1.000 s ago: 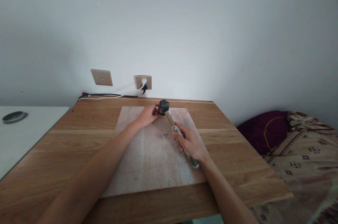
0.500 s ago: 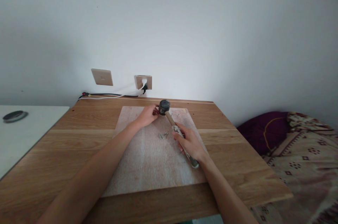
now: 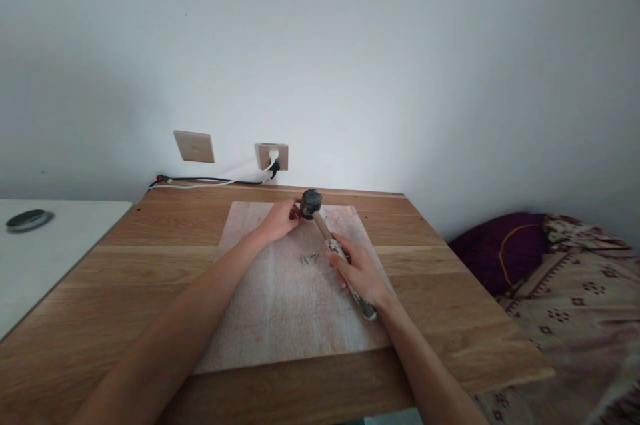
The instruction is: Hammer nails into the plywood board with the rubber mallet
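Observation:
My right hand (image 3: 356, 266) is wrapped round the wooden handle of a mallet (image 3: 311, 203) with a black head. The handle has a pale, worn coating at the grip and slants up to the left. Beside the mallet head, my left hand (image 3: 281, 218) has its fingers curled in a pinch; whatever they hold is hidden. Both hands are over a pale wooden board (image 3: 280, 318). Several small metal nails (image 3: 309, 258) lie in a loose group on the board between my forearms. Other tiny nail-like bits show near its far edge, too small to tell apart.
The board rests on a wooden table (image 3: 450, 318) pushed up to a white wall. Behind it, cables run from a wall socket (image 3: 273, 157). A white surface (image 3: 60, 258) with a dark round object (image 3: 27, 219) adjoins on the left; patterned fabric (image 3: 575, 305) lies at right.

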Demonstrator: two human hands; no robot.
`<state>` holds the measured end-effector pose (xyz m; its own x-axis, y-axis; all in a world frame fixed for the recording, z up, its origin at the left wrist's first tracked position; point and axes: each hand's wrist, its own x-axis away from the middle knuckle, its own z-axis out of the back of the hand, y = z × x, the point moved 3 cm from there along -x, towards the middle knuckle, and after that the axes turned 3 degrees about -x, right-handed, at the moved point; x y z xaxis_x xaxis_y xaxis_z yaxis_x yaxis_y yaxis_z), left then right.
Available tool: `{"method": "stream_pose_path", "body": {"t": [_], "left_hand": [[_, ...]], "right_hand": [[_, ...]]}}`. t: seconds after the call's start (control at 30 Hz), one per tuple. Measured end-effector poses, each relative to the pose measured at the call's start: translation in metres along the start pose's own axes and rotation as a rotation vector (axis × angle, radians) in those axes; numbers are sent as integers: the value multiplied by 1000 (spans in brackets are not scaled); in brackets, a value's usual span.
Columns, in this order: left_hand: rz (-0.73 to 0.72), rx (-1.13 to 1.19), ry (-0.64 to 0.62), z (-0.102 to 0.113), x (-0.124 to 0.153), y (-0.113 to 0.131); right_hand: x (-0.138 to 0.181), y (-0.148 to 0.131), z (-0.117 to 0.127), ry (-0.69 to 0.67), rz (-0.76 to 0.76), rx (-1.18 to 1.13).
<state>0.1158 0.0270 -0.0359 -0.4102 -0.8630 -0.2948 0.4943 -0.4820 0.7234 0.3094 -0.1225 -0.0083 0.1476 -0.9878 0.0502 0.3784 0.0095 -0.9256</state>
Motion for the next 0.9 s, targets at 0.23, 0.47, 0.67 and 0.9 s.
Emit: {"method": "stream_pose_path", "body": {"t": [0.23,0.47,0.67,0.9], "left_hand": [[-46,-69,-27,3,1,6],[-203,-301,-232,20,8,58],[-293,-220,-497,-8,30,97],[-291,-357,-646,-21,32,101]], "right_hand": [[-3,5,1,26,27,-55],[-5,4,10,174,62,-166],[-5,5,16,211,53,-175],[-4,2,12,200,57,-161]]}}
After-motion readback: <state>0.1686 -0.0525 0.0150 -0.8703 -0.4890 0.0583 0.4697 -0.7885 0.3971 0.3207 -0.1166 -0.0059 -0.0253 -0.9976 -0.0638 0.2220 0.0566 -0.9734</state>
